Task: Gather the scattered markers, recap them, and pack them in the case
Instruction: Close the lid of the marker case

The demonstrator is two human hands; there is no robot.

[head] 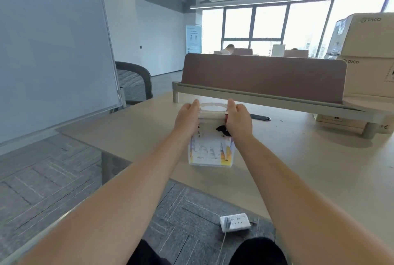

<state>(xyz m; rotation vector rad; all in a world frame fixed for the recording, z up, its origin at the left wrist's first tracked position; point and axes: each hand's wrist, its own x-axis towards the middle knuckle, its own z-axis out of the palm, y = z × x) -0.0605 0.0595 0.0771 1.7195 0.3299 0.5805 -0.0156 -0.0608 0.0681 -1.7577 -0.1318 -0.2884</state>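
The case (211, 149), a clear plastic box with a printed sheet showing through its front and a looped handle (213, 107) on top, stands at the centre of the frame on the near part of a pale wooden table (309, 162), close to the table's front edge. At the upper left of the frame a large whiteboard (53, 51) leans at a tilt, and just to the right of it a dark mesh chair (134, 81) stands behind the table's left end. Left of centre, the left hand (187, 118) grips the case's upper left side, with its thumb raised beside the left end of the handle. The right hand (237, 118) grips the upper right side in the same way; a small red part shows at its inner edge, too small to tell what it is. What the case holds cannot be made out behind the printed sheet. At the lower centre a white power strip (234, 222) lies on the grey carpet (53, 179) beneath the table edge. Behind the hands a brown divider panel (264, 77) runs across the table, and a flat black object (260, 117) lies just to the right of the right hand. At the far right, cardboard boxes (371, 55) are stacked on the table.
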